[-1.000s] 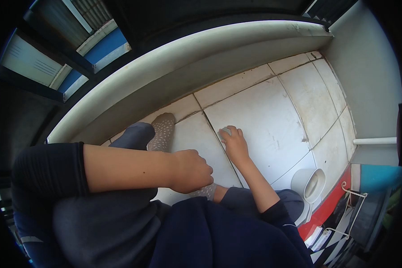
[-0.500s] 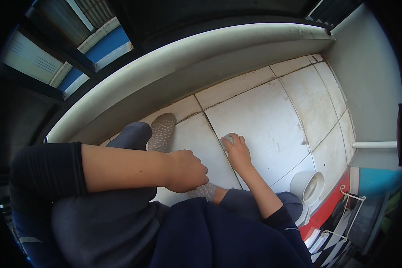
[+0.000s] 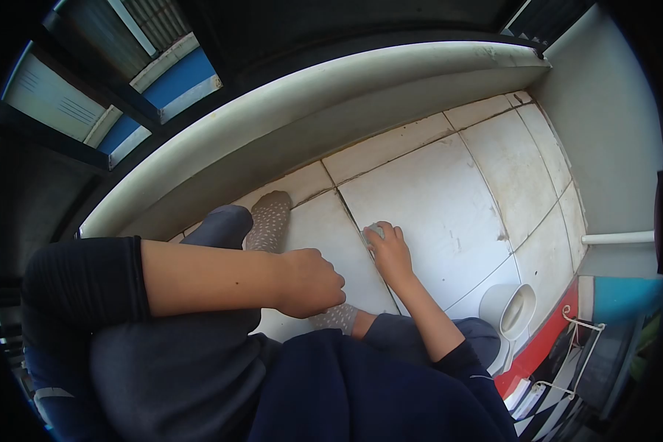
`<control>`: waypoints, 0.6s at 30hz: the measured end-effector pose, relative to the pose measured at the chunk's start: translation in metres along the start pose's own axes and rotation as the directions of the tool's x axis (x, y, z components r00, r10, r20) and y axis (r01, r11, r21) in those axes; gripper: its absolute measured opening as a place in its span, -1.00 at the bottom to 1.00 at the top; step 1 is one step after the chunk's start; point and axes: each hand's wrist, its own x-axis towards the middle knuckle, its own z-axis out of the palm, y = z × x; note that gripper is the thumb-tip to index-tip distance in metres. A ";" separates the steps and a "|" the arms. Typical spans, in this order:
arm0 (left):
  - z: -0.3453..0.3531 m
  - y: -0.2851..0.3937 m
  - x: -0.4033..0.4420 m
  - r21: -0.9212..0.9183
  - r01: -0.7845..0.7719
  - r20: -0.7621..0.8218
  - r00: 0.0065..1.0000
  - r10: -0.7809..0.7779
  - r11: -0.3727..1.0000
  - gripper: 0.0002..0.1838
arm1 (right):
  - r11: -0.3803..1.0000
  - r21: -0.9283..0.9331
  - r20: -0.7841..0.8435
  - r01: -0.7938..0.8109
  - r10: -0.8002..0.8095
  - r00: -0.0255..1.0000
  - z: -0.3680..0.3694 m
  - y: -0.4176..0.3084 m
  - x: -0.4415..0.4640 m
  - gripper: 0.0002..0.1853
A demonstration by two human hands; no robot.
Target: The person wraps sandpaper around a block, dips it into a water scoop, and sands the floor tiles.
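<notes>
My right hand [image 3: 390,253] is closed round a small grey piece [image 3: 376,230], which rests against the white floor tiles [image 3: 427,191] beside a dark joint line. The piece is mostly covered by the fingers. Curled into a fist, my left hand [image 3: 309,283] is above my feet at the end of the bent arm; what its fingers hold, if anything, is hidden. A dotted sock [image 3: 269,221] shows beyond the left wrist, and another [image 3: 337,319] just below the left hand.
A white dipper [image 3: 507,309] stands on the tiles at the right, by my knee. Behind it are a red edge [image 3: 527,372] and a white wire rack [image 3: 586,353]. A white pipe [image 3: 617,238] comes from the right. A low curved ledge [image 3: 302,88] borders the floor.
My right hand, with the grey piece, has shifted slightly toward my body over the tiles. My left hand has hardly moved.
</notes>
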 end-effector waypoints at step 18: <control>0.008 0.002 0.007 0.004 -0.031 0.039 0.999 0.031 1.000 -0.77 | 0.998 -0.048 -0.031 0.035 -0.036 0.999 0.004 -0.011 0.024 -0.66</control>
